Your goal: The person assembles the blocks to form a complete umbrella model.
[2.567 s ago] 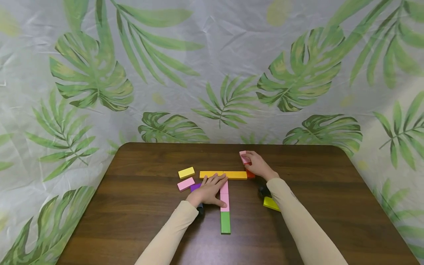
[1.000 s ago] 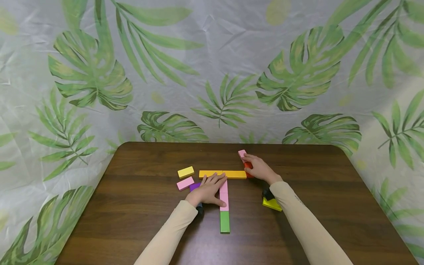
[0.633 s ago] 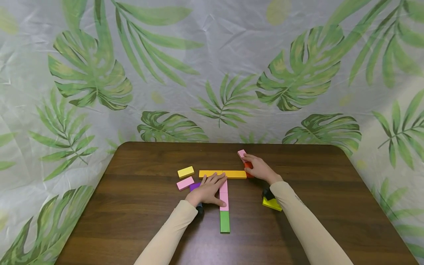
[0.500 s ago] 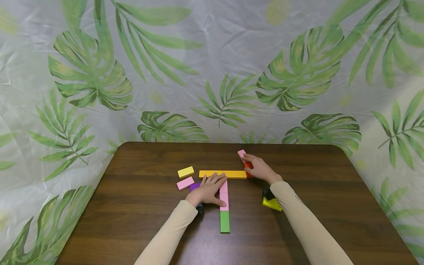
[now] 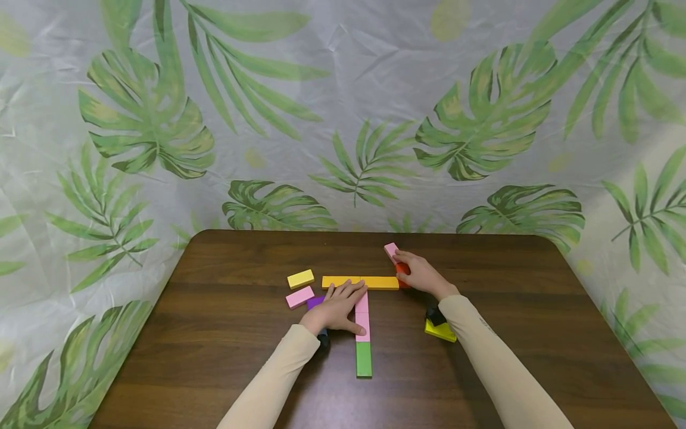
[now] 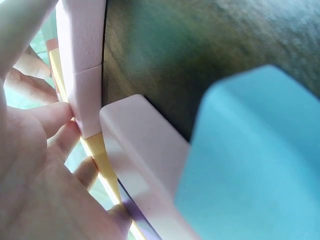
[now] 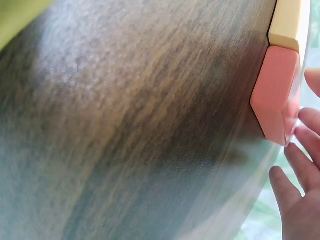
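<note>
Red block [image 7: 276,75] is sitting right under the right hand [image 5: 423,276], with that hand's thumb and fingers loosely spread around it, tips at or very near its surface. They're not curled round anything, so call it a light touch at most. Just past the fingertips on the far side there's a pink block [image 5: 390,251], set at a slant, its near end by the red one and the index finger right at its edge.

Left hand [image 5: 339,310] is wide, fingers fanned out and palm down. Its fingertips reach the two orange blocks [image 5: 382,283], which run end to end from beyond that hand across toward the right one and butt up against the red piece. Its thumb lies on a two-block pink strip [image 5: 363,320] coming back from the orange row, and on the near side of the thumb a green block [image 5: 364,360] carries on that same line.

Off to the left of the left hand: a yellow block [image 5: 301,278], a loose pink block [image 5: 300,297] nearer, and a purple block [image 5: 314,304] partly tucked behind the knuckles. Left wrist view also has a light-blue block [image 6: 260,160] close to that hand. Under the right wrist, a bright yellow block [image 5: 440,331] pokes out.
</note>
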A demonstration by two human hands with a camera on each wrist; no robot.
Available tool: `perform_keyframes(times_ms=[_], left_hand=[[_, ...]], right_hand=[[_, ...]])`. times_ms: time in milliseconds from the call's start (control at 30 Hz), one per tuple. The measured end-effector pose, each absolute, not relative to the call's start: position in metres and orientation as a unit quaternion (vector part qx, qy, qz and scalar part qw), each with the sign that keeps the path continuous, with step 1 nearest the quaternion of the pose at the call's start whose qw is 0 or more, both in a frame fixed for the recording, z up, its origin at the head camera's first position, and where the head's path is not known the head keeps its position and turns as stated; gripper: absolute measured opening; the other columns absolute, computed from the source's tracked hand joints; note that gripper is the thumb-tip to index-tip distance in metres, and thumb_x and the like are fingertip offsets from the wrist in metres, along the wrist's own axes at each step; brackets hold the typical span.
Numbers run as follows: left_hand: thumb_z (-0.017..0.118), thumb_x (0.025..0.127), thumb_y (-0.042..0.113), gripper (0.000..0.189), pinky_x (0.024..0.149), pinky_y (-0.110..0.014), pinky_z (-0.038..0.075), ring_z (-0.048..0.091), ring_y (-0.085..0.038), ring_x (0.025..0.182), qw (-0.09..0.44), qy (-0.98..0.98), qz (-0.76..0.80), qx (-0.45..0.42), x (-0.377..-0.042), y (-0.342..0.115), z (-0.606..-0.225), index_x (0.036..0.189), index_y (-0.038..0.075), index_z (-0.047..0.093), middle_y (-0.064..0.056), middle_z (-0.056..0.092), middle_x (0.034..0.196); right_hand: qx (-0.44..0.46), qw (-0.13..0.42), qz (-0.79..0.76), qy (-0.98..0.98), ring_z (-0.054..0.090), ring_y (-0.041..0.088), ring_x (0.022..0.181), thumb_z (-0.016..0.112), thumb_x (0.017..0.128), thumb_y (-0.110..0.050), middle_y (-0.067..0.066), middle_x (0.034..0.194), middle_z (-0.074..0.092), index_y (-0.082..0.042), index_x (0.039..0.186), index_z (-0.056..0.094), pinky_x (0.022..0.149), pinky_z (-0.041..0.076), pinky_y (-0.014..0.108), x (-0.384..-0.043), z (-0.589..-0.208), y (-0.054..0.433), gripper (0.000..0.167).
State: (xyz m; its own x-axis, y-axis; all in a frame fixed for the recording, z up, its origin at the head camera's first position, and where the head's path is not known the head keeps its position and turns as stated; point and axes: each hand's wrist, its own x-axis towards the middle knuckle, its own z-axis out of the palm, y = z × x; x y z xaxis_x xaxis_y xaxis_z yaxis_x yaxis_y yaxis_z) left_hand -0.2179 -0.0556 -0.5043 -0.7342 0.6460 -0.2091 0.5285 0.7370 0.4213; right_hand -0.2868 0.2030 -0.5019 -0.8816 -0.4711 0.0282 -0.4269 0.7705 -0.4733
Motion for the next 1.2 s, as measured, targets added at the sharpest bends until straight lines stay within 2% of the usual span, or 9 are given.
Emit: perform_keyframes(times_ms=[433,700,1200], left_hand=[[0.072,0.081,0.047,0.095,0.111,-0.057,0.003,0.007,-0.030,0.144,0.173,0.915,0.166,0.325,-0.218,-0.054,-0.503,0.153,0.010,0.022,-0.006,0.016,0.158],[0.072,0.082,0.046,0.095,0.112,-0.056,0.002,0.007,-0.030,0.144,0.176,0.914,0.167,0.324,-0.218,-0.054,-0.501,0.153,0.010,0.022,-0.006,0.016,0.158],[0.072,0.081,0.047,0.095,0.111,-0.058,0.003,0.008,-0.031,0.144,0.174,0.914,0.169,0.325,-0.216,-0.056,-0.501,0.153,0.009,0.023,-0.007,0.017,0.158]], right_hand=[[-0.247,0.042,-0.258,0.933,0.040,0.042,0.129,0.062,0.088,-0.009,0.025,0.143,0.040,0.008,0.134,0.049,0.104,0.032,0.052,-0.286,-0.501,0.209,0.052],[-0.265,0.024,-0.262,0.927,0.040,0.044,0.128,0.063,0.090,-0.009,0.026,0.141,0.042,0.005,0.136,0.048,0.102,0.032,0.056,-0.278,-0.495,0.221,0.051],[-0.284,0.040,-0.265,0.921,0.054,0.039,0.112,0.066,0.089,-0.007,0.021,0.126,0.054,0.004,0.134,0.050,0.094,0.043,0.055,-0.238,-0.484,0.239,0.050]])
